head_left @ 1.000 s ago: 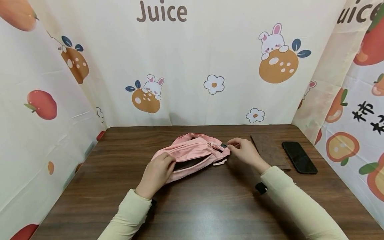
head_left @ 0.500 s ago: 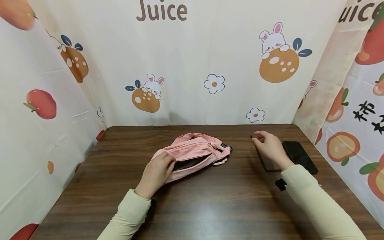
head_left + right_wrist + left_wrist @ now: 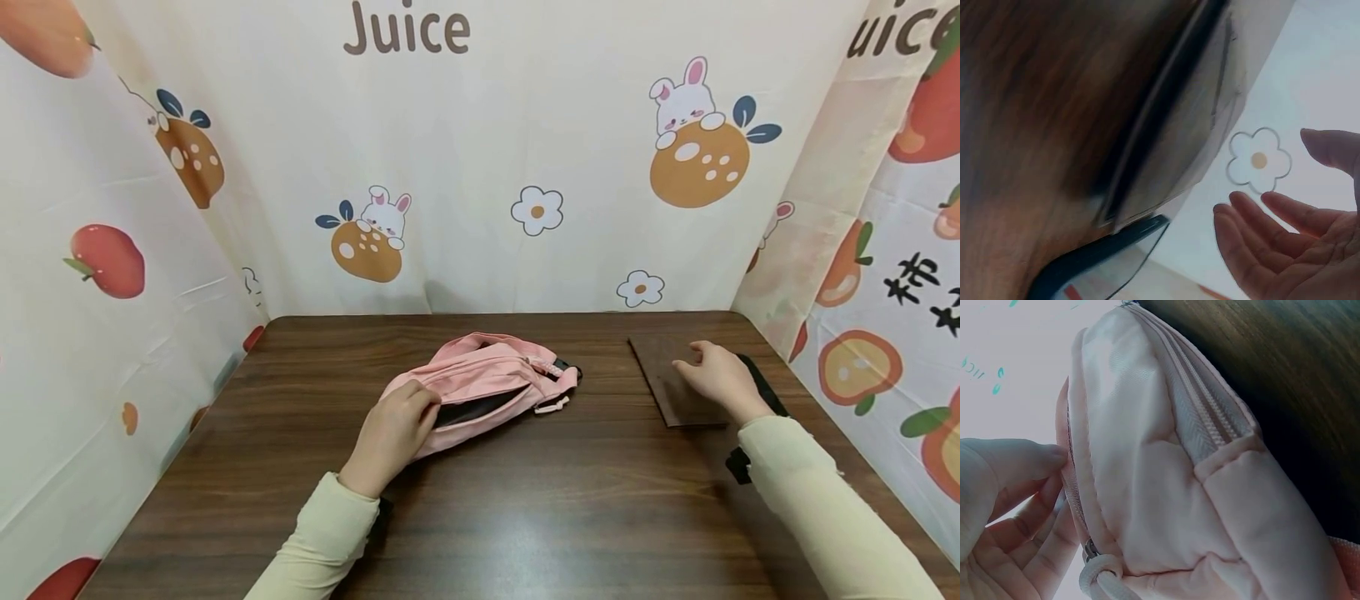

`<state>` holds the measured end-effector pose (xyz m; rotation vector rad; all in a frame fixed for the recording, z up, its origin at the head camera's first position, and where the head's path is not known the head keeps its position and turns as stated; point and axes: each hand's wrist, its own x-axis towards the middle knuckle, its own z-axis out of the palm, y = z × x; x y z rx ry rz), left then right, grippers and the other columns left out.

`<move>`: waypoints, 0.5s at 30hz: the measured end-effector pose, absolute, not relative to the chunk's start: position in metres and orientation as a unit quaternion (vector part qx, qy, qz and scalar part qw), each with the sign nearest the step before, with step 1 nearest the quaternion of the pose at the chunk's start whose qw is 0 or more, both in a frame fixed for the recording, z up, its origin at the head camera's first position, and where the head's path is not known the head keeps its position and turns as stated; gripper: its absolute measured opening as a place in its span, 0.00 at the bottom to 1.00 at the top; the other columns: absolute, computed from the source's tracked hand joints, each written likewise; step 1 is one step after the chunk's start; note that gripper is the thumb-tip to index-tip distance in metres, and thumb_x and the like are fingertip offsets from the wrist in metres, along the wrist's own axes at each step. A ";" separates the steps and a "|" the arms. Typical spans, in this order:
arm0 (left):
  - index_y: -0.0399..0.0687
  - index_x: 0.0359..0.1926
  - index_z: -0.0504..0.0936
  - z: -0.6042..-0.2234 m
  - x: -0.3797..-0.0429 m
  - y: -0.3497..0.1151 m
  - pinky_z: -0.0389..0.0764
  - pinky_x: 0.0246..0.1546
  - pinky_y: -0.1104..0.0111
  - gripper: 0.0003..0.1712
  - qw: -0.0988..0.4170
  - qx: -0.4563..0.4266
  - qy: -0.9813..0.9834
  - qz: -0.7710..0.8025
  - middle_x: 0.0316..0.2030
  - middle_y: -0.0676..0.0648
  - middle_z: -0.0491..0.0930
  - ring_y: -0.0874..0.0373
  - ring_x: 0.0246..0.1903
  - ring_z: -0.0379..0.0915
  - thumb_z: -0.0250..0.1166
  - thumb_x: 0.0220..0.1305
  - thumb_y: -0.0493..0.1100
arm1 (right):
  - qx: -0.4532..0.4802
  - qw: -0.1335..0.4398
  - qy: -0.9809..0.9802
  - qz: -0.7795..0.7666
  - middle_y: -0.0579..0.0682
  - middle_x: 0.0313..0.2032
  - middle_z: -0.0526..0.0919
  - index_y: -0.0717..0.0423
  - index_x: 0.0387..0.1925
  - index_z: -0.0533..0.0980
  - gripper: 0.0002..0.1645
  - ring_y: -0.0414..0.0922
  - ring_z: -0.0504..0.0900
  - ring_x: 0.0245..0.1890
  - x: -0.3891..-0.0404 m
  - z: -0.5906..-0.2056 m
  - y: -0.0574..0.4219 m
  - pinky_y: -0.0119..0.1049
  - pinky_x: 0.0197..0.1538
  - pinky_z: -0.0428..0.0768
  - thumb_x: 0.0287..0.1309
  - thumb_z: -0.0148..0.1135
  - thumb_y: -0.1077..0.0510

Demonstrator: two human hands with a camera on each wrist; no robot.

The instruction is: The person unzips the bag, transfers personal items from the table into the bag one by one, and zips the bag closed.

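Note:
A pink waist bag [image 3: 480, 367] lies at the middle of the table, its front pocket gaping dark. At the bag's left end my left hand [image 3: 393, 433] pinches the pocket edge; in the left wrist view the thumb [image 3: 1029, 459] and fingers meet along the zip, above a zip pull with a looped cord [image 3: 1100, 575]. My right hand [image 3: 723, 382] hovers over the right part of a flat brown leather-like folder [image 3: 654, 375]. It holds nothing: the right wrist view shows thumb and fingers spread apart. Past that hand, a black phone [image 3: 767, 390] is partly hidden.
The bag's black buckle [image 3: 564, 365] and a pale zip cord [image 3: 551, 406] lie at its right end. The dark wooden table [image 3: 540, 517] meets printed fabric curtains [image 3: 465, 125] at the back and both sides.
My right hand has left the bag's buckle end and moved right, passing over the brown folder toward the phone. My left hand and the bag have stayed in place.

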<state>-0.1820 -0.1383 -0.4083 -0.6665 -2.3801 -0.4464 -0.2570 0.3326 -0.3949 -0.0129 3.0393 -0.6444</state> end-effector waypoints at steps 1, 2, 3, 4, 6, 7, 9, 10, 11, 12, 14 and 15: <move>0.47 0.30 0.84 -0.408 -0.182 -0.138 0.81 0.35 0.64 0.05 0.310 -0.252 -0.901 -0.169 0.29 0.51 0.80 0.57 0.31 0.78 0.71 0.54 0.34 | -0.004 0.022 0.979 -0.202 0.77 0.57 0.71 0.76 0.67 0.59 0.41 0.70 0.74 0.52 -0.257 -0.396 0.335 0.61 0.47 0.75 0.69 0.51 0.45; 0.47 0.30 0.84 -0.408 -0.182 -0.138 0.81 0.35 0.64 0.05 0.309 -0.252 -0.901 -0.169 0.29 0.51 0.80 0.57 0.31 0.78 0.71 0.54 0.34 | -0.004 0.026 0.980 -0.199 0.78 0.57 0.70 0.77 0.67 0.59 0.41 0.71 0.74 0.52 -0.258 -0.397 0.337 0.61 0.48 0.75 0.69 0.51 0.45; 0.47 0.30 0.84 -0.408 -0.182 -0.138 0.81 0.35 0.64 0.05 0.309 -0.251 -0.902 -0.170 0.29 0.51 0.80 0.57 0.31 0.78 0.71 0.54 0.34 | -0.002 0.031 0.980 -0.196 0.78 0.58 0.70 0.77 0.66 0.58 0.42 0.71 0.73 0.52 -0.258 -0.398 0.339 0.62 0.48 0.74 0.69 0.51 0.45; 0.47 0.29 0.84 -0.408 -0.182 -0.138 0.81 0.35 0.64 0.05 0.308 -0.250 -0.902 -0.170 0.29 0.51 0.80 0.57 0.31 0.78 0.71 0.54 0.34 | -0.002 0.035 0.981 -0.193 0.78 0.58 0.69 0.78 0.66 0.58 0.42 0.72 0.73 0.53 -0.259 -0.399 0.340 0.62 0.49 0.74 0.69 0.52 0.46; 0.47 0.29 0.84 -0.408 -0.182 -0.138 0.81 0.35 0.64 0.05 0.306 -0.250 -0.902 -0.172 0.29 0.51 0.80 0.57 0.31 0.78 0.71 0.54 0.34 | 0.000 0.045 0.981 -0.188 0.79 0.59 0.67 0.79 0.66 0.58 0.42 0.73 0.72 0.53 -0.259 -0.400 0.342 0.64 0.50 0.73 0.68 0.53 0.47; 0.47 0.29 0.84 -0.408 -0.182 -0.138 0.81 0.35 0.64 0.05 0.306 -0.250 -0.902 -0.172 0.29 0.51 0.80 0.57 0.31 0.78 0.71 0.54 0.34 | 0.002 0.052 0.981 -0.186 0.79 0.60 0.66 0.79 0.66 0.58 0.43 0.74 0.71 0.54 -0.260 -0.401 0.343 0.64 0.51 0.73 0.67 0.54 0.47; 0.47 0.30 0.84 -0.408 -0.182 -0.138 0.81 0.35 0.64 0.05 0.302 -0.250 -0.904 -0.173 0.29 0.51 0.80 0.57 0.31 0.78 0.71 0.54 0.34 | 0.005 0.064 0.981 -0.185 0.80 0.61 0.65 0.80 0.66 0.57 0.44 0.74 0.69 0.55 -0.260 -0.402 0.344 0.65 0.52 0.72 0.66 0.55 0.46; 0.47 0.30 0.84 -0.408 -0.182 -0.138 0.81 0.35 0.64 0.04 0.300 -0.250 -0.904 -0.173 0.30 0.51 0.80 0.57 0.31 0.78 0.71 0.54 0.34 | 0.006 0.071 0.980 -0.185 0.80 0.61 0.65 0.80 0.66 0.57 0.45 0.74 0.69 0.55 -0.260 -0.403 0.345 0.65 0.52 0.72 0.66 0.56 0.46; 0.46 0.30 0.84 -0.408 -0.181 -0.138 0.81 0.35 0.64 0.05 0.298 -0.250 -0.905 -0.172 0.30 0.51 0.80 0.57 0.31 0.78 0.71 0.54 0.34 | 0.007 0.078 0.979 -0.186 0.80 0.61 0.65 0.81 0.66 0.57 0.45 0.74 0.69 0.56 -0.260 -0.404 0.345 0.65 0.52 0.72 0.65 0.56 0.46; 0.46 0.30 0.84 -0.408 -0.182 -0.138 0.81 0.35 0.64 0.04 0.296 -0.250 -0.906 -0.172 0.30 0.50 0.80 0.57 0.31 0.78 0.71 0.54 0.34 | 0.008 0.084 0.979 -0.186 0.80 0.61 0.65 0.81 0.66 0.57 0.46 0.75 0.68 0.56 -0.261 -0.404 0.346 0.65 0.53 0.72 0.65 0.56 0.45; 0.46 0.30 0.84 -0.407 -0.182 -0.138 0.81 0.35 0.64 0.04 0.295 -0.250 -0.906 -0.170 0.30 0.50 0.80 0.57 0.31 0.78 0.71 0.54 0.34 | 0.010 0.092 0.978 -0.188 0.80 0.61 0.64 0.81 0.66 0.56 0.47 0.75 0.68 0.56 -0.261 -0.406 0.347 0.65 0.53 0.72 0.65 0.57 0.45; 0.46 0.30 0.84 -0.407 -0.182 -0.139 0.81 0.35 0.64 0.04 0.296 -0.250 -0.906 -0.170 0.30 0.50 0.80 0.57 0.31 0.78 0.71 0.54 0.34 | 0.011 0.095 0.978 -0.187 0.80 0.61 0.64 0.81 0.65 0.57 0.47 0.75 0.68 0.56 -0.262 -0.406 0.347 0.65 0.53 0.72 0.64 0.57 0.45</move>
